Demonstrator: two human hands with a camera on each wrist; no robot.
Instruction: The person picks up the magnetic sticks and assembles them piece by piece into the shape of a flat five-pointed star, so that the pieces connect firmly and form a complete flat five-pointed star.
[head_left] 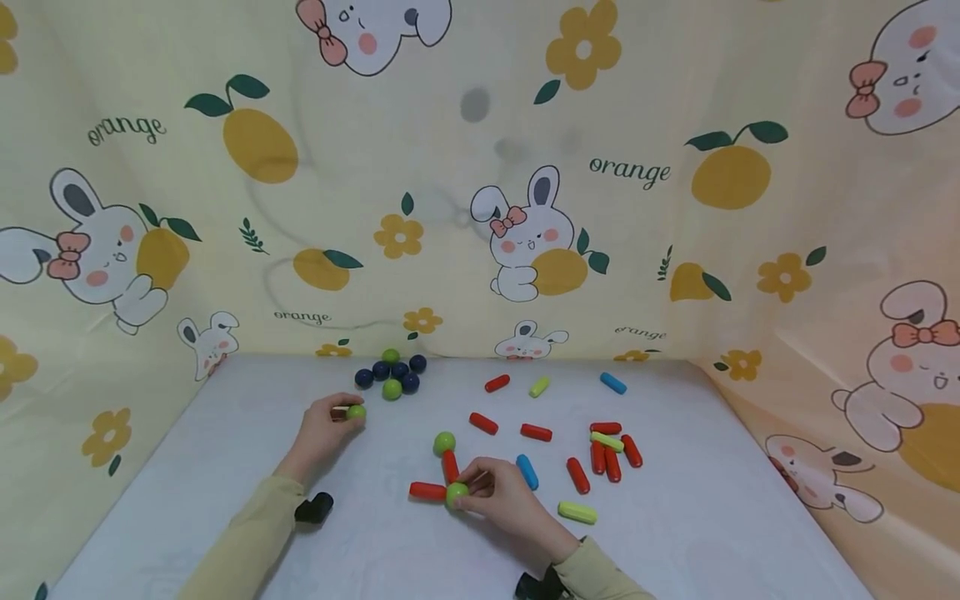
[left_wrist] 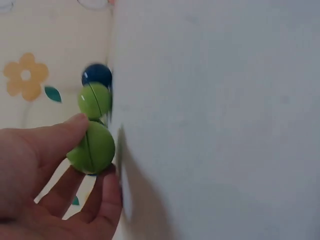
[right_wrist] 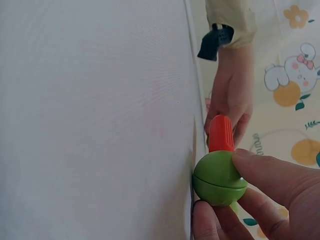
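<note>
My left hand (head_left: 324,433) pinches a green ball (head_left: 356,412) between thumb and fingers, just in front of a cluster of balls. A seam runs round that ball in the left wrist view. With thumb and fingers, my right hand (head_left: 506,498) grips another green ball (head_left: 457,497), low over the table. Two red rods meet this ball: one red rod (head_left: 427,492) points left, and the other red rod (head_left: 450,467) runs away from me to a third green ball (head_left: 444,442). In the right wrist view a ribbed red rod (right_wrist: 221,133) stands against the gripped ball.
Dark blue balls (head_left: 380,370) and two green balls (head_left: 392,389) cluster at the back left of the white table (head_left: 390,550). Loose red rods (head_left: 577,475), blue rods (head_left: 527,472) and light green rods (head_left: 577,512) lie to the right. A printed curtain (head_left: 450,167) encloses the table.
</note>
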